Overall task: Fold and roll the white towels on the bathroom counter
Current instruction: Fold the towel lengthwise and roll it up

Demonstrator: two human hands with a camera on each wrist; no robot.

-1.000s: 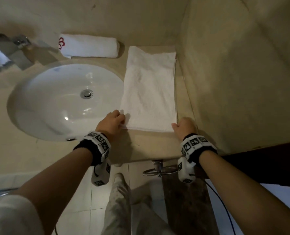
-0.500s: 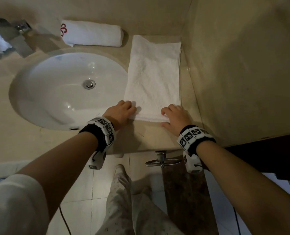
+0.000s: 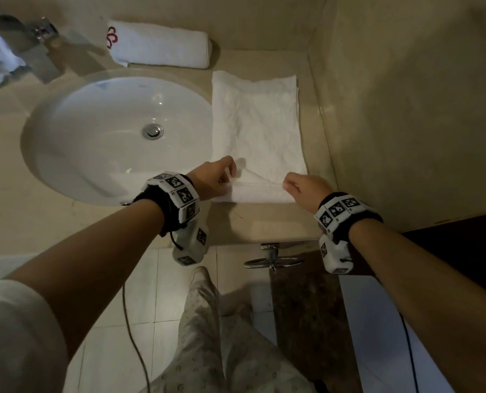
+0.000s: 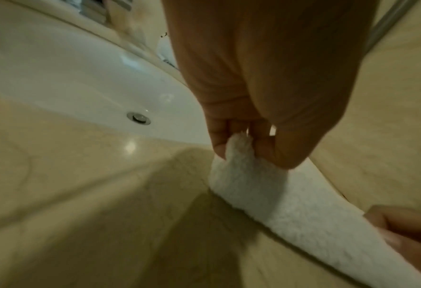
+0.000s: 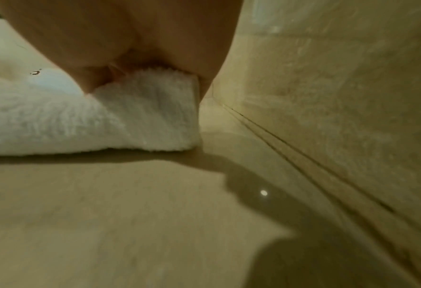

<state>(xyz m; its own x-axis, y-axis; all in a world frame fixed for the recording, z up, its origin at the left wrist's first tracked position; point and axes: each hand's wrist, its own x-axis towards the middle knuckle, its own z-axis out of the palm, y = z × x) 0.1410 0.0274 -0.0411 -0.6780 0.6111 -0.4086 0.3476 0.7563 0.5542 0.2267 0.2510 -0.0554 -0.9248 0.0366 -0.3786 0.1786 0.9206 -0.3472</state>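
A folded white towel (image 3: 257,129) lies lengthwise on the beige counter (image 3: 264,225), right of the sink. Its near end is lifted and turned over toward the wall. My left hand (image 3: 222,177) pinches the near left corner of the towel (image 4: 239,155) between thumb and fingers. My right hand (image 3: 295,185) pinches the near right corner of the towel (image 5: 155,109). A rolled white towel (image 3: 159,46) with a red emblem lies at the back of the counter.
The white oval sink (image 3: 65,154) with a metal drain (image 3: 152,131) sits left of the towel. A chrome faucet (image 3: 40,32) stands at the back left. A beige wall (image 3: 392,109) runs close along the towel's right side. A metal ring holder (image 3: 273,260) hangs below the counter edge.
Both hands went from resting at the towel's near edge to pinching its near corners. The near end has lifted off the counter and started turning over.
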